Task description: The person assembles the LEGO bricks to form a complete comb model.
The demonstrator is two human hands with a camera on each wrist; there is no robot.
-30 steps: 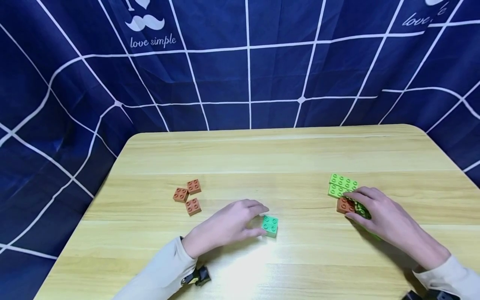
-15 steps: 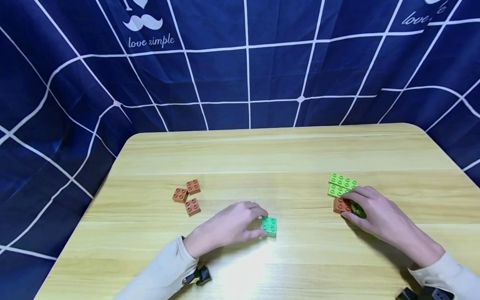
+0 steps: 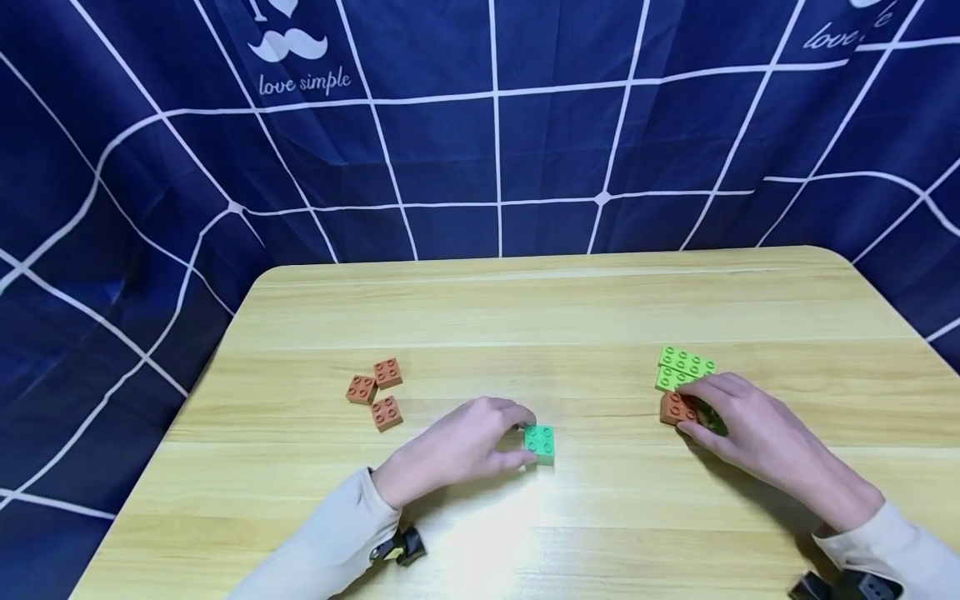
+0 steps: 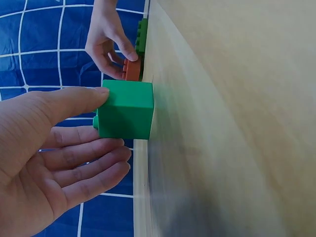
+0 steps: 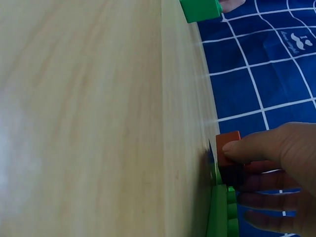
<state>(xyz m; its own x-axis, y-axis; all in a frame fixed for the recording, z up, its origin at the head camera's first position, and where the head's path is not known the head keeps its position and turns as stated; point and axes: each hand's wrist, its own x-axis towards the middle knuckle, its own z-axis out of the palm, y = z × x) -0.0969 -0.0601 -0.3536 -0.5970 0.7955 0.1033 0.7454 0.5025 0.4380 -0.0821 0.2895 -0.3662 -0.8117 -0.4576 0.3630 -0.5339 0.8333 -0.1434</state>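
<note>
Looks only partway along to me — three loose orange bricks (image 3: 386, 412) sit on the bench (image 3: 480, 317) at 10 o'clock from the left hand (image 3: 465, 443), and the green brick (image 3: 539, 445) isn't joined to any other. Left hand pinches that one at its 3 o'clock; right hand (image 3: 753, 437) pinches an orange brick (image 3: 677, 408) at its 10 — lime bricks (image 3: 678, 361) at 11, can't tell if they're joined.
</note>
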